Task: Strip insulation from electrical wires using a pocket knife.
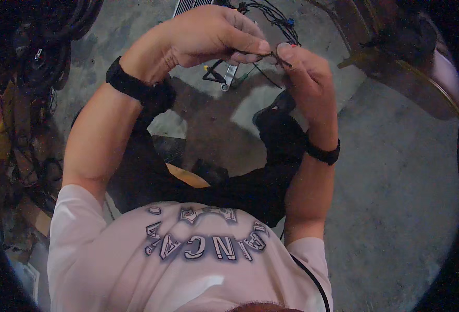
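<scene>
My left hand and my right hand are raised at the top centre, fingertips close together, both pinching a thin dark wire. A loose dark lead slants down between them over the floor. Below my left fingers lie a silver bracket with a ring end and a short black cable with a yellow tip. Behind my hands is a tangle of black cables with a blue connector, beside a silver ribbed unit partly hidden by my left hand.
I am low over a concrete floor with my dark-trousered legs apart. Coiled black hoses and clutter line the left. A curved metal object stands at the upper right. A tan piece lies between my legs.
</scene>
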Demonstrator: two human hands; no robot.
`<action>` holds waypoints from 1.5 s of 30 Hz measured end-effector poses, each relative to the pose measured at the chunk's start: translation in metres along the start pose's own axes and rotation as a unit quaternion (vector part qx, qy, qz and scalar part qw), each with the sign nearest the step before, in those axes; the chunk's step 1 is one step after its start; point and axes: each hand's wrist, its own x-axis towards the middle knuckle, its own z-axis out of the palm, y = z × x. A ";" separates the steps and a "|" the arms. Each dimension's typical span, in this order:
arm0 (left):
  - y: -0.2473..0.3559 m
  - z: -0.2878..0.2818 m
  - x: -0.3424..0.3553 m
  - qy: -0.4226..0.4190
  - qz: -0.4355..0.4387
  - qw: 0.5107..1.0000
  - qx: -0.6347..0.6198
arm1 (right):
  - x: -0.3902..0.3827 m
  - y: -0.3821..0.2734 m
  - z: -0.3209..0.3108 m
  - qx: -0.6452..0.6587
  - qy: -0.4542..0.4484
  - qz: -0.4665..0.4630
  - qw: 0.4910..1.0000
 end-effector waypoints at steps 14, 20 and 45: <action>0.001 -0.006 0.005 0.106 -0.032 0.981 0.158 | 0.005 0.015 -0.003 -0.094 -0.089 -0.001 0.992; -0.001 -0.002 0.006 0.091 0.005 0.989 0.113 | 0.004 0.011 0.003 -0.050 -0.062 -0.003 0.997; -0.008 0.002 0.036 0.151 0.048 0.987 -0.003 | 0.015 0.019 0.000 -0.073 0.244 -0.030 0.966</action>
